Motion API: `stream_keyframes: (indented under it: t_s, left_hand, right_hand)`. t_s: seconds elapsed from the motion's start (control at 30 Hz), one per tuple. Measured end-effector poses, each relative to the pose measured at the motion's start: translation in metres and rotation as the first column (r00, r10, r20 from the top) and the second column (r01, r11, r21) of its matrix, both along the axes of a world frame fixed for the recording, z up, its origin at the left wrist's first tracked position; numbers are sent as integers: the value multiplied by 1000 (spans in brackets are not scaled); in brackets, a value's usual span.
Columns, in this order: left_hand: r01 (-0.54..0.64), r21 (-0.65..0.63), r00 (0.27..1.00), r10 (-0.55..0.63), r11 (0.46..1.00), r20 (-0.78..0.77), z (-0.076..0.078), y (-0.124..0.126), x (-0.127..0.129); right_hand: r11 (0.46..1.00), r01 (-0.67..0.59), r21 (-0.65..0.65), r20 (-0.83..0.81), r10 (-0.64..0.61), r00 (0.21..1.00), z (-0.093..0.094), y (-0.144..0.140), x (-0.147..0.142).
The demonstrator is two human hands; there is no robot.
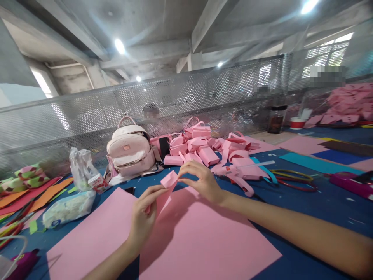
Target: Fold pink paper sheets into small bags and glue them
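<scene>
Above a large flat pink sheet (186,241) spread on the blue table (320,206), both hands meet at a small folded pink paper piece (168,182), held clear of the surface. Left hand (144,216): thumb and forefinger pinch the lower edge of the piece, remaining fingers curled under. Right hand (201,181): fingertips pinch the upper right corner, wrist arched, forearm running off toward the lower right. Piece is matte, stiff-looking card or foam sheet, creased into an angular, box-like form with one flat face turned up and a tapering flap hanging down toward the left palm; exact fold pattern cannot be told. Sheet below is the same matte pink, smooth, rectangular, with sharp straight edges. Behind the hands lies a heap of finished pink paper bags (201,147), small, boxy, with looped strip handles. Just left of the heap stands a pale pink backpack (131,149), glossy, rounded, upright. Further left: a crumpled clear plastic bag (80,165) and a soft white packet (68,208), then orange and red sheets (35,196) lying flat. Right of the heap: a pink glue gun (236,173) with a translucent stick, thin coloured hoops (294,179), teal and navy sheets. Perforated metal mesh screen (204,93) closes the far side of the table.
</scene>
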State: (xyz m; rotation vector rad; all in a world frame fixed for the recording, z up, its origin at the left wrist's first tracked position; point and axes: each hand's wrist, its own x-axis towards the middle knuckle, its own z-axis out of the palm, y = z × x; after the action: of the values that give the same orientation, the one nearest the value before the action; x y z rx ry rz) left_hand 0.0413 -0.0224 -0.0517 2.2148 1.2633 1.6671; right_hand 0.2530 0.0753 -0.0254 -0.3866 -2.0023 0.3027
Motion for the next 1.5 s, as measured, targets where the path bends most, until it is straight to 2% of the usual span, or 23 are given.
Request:
stream_keyframes:
  t_s: [0.1, 0.33, 0.57, 0.7, 0.87, 1.1, 1.23, 1.37, 1.5]
  left_hand:
    - [9, 16, 1000, -8, 1000, -17, 0, 0, -1]
    - [23, 53, 998, -20, 998, -57, -1, 4, -6]
    - [56, 0, 998, -56, 998, 10, -6, 5, -9]
    - [54, -52, 994, -49, 997, 102, -8, 6, -10]
    - [120, -145, 986, -100, 982, 135, -8, 11, -11]
    - [158, -111, 986, -164, 981, -42, -11, 25, -26]
    - [218, -64, 959, -225, 974, -170, -13, 27, -33]
    - [245, -34, 937, -245, 969, -249, -19, 29, -34]
    - [319, -1, 895, -302, 948, -328, -25, 35, -37]
  right_hand:
    - [999, -10, -33, 30, 11, 999, 0, 3, 0]
    - [989, -132, -68, 142, 140, 980, 6, 9, 3]
    - [987, -128, -100, 98, 138, 986, 2, 10, 2]
    - [983, -119, -139, 74, 130, 989, 1, 13, 2]
    - [974, -118, -191, 61, 132, 989, -1, 18, 3]
    - [968, -120, -222, 67, 138, 988, -1, 20, 6]
    - [968, -115, -223, 69, 133, 989, -1, 22, 7]
    - [969, -114, -218, 84, 135, 987, -1, 23, 9]
    - [970, -107, -216, 131, 138, 982, -1, 24, 8]
